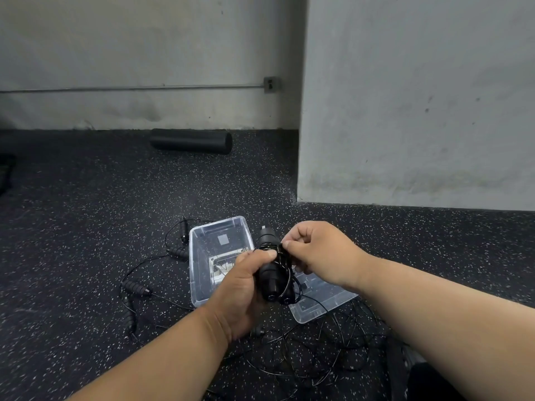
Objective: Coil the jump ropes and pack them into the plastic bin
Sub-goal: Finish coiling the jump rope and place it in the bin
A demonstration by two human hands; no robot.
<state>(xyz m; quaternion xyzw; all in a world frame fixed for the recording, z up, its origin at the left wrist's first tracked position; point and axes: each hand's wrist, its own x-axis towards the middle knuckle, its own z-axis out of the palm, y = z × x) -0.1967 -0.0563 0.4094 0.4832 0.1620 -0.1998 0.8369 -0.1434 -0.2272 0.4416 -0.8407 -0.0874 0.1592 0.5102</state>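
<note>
Floor (86, 227): black rubber matting with white flecks, meeting pale scuffed concrete walls (419, 96); a black foam roller (191, 140) lies along the far wall under a metal conduit (130, 88) and outlet box (270, 84). The left hand (243, 287) grips two black cylindrical handles (270, 273) side by side above the clear plastic bin (202, 267), while the right hand (315, 250) pinches thin glossy cord (282, 253) wound around them. Loose ropes (318, 351) tangle on the floor near the bin, beside its clear lid (318, 299).
</note>
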